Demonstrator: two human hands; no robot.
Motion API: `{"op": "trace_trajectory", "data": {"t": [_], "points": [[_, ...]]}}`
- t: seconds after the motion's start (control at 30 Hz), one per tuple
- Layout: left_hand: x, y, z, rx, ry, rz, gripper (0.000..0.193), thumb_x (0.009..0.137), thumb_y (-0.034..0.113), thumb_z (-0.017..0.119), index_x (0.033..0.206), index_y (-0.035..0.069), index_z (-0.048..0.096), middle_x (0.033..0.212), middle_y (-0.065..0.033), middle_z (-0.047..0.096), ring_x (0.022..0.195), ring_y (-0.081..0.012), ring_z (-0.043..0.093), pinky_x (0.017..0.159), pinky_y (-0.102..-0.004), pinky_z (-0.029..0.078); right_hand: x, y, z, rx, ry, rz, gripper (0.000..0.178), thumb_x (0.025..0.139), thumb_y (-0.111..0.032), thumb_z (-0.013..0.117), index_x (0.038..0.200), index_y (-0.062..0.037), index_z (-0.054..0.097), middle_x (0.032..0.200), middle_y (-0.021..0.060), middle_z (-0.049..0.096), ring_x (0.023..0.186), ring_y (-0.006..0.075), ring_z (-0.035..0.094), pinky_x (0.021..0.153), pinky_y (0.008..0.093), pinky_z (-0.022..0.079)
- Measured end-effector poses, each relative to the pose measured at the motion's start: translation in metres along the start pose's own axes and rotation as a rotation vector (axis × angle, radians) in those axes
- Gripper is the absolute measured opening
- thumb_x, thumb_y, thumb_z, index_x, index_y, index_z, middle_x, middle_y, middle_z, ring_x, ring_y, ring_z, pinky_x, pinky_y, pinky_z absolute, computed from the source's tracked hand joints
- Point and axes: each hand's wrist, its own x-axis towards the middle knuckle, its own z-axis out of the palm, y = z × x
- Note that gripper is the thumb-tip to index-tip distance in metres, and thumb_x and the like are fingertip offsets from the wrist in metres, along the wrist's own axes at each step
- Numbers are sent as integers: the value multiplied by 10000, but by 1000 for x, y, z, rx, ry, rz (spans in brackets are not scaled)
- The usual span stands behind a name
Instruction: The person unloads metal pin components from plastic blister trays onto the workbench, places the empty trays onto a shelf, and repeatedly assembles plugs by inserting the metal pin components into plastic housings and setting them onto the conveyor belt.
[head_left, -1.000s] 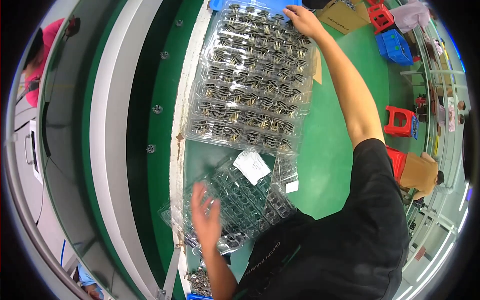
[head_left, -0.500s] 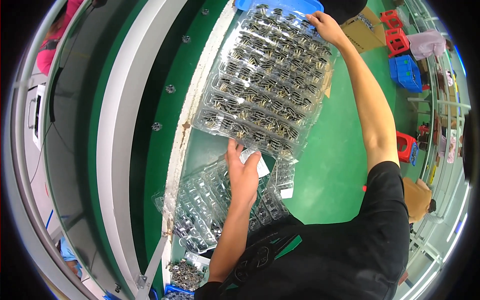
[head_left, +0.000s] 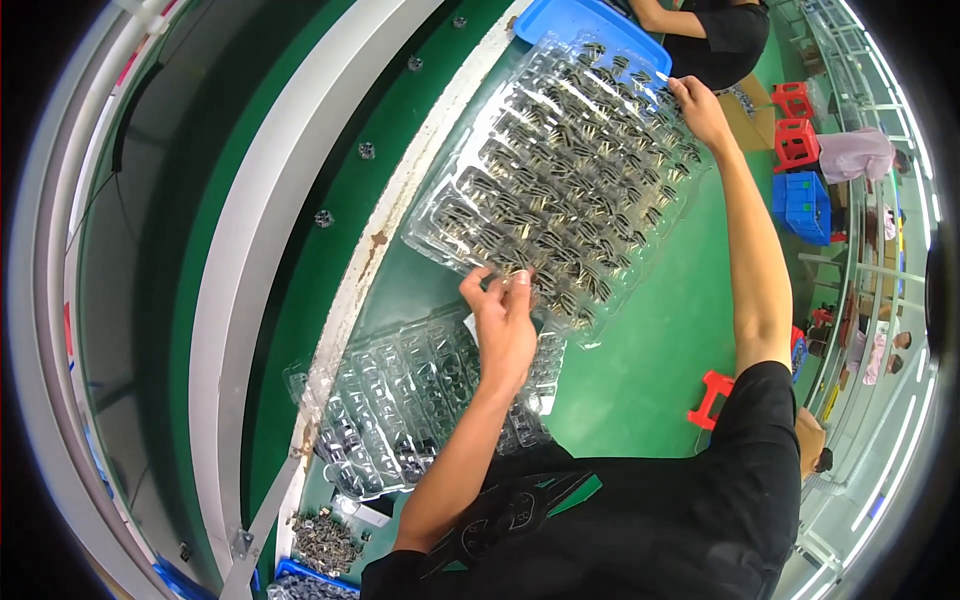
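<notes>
A clear plastic blister tray [head_left: 428,236], its pockets filled with small dark parts with brassy pins [head_left: 560,165], lies slantwise between my hands. My left hand [head_left: 505,325] grips its near edge, thumb on top and some fingers hidden below. At the far right corner, my right hand [head_left: 703,115] is closed on the tray's rim. Beyond the far end is a blue plastic tray [head_left: 560,22], partly covered by the clear one. Beside my left forearm rest more clear blister trays [head_left: 400,385], with few dark parts showing in them.
A worn white rail [head_left: 375,240] separates the worktop from a green conveyor belt [head_left: 335,165] bearing several small metallic parts. Loose parts [head_left: 325,540] are piled at the lower left. Another person [head_left: 725,45] works beyond the blue tray. Red stools [head_left: 795,145] and a blue crate [head_left: 802,205] stand at right.
The filled blister tray has turned slightly clockwise. My left thumb has come down onto its near edge. The view has shifted, showing more of the blue tray and the other person.
</notes>
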Motion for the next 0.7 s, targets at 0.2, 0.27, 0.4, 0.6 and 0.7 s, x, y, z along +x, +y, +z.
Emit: {"op": "trace_trajectory", "data": {"t": [0.2, 0.27, 0.4, 0.6, 0.7], "points": [[-1, 7, 5, -128, -48, 50, 453, 968, 131, 495, 1294, 72, 186, 1143, -157, 466, 998, -180, 484, 801, -397, 548, -7, -17, -16, 8, 34, 41, 402, 949, -377, 519, 979, 19, 584, 806, 156, 619, 777, 227, 596, 726, 347, 463], [-9, 11, 1, -145, -49, 92, 441, 971, 134, 486, 1295, 84, 191, 1135, -146, 467, 1015, -183, 491, 796, -393, 549, -10, -15, -20, 15, 58, -8, 388, 954, -364, 511, 996, 14, 587, 820, 150, 619, 785, 219, 593, 733, 343, 463], [-38, 12, -17, -83, 24, 203, 496, 996, 238, 443, 1379, 108, 157, 1155, -116, 473, 1081, -199, 529, 788, -353, 509, -36, -22, -23, -17, 76, -299, 358, 991, -302, 422, 1077, -1, 596, 974, 151, 605, 903, 266, 572, 832, 342, 440], [-117, -14, -58, -228, 146, 253, 545, 1011, 302, 390, 1447, 111, 125, 1094, -81, 410, 972, -161, 476, 768, -329, 520, -113, -36, -40, 144, 23, -370, 312, 1008, -283, 425, 1052, -7, 561, 841, -14, 480, 747, 90, 406, 690, 232, 368], [-171, -26, -96, -273, 317, 217, 505, 1015, 310, 381, 1440, 166, 148, 1079, -76, 392, 974, -167, 463, 730, -332, 542, -173, -75, -4, 196, -141, -345, 267, 1023, -272, 403, 949, -39, 510, 757, -50, 356, 680, 63, 313, 591, 227, 296]]}}
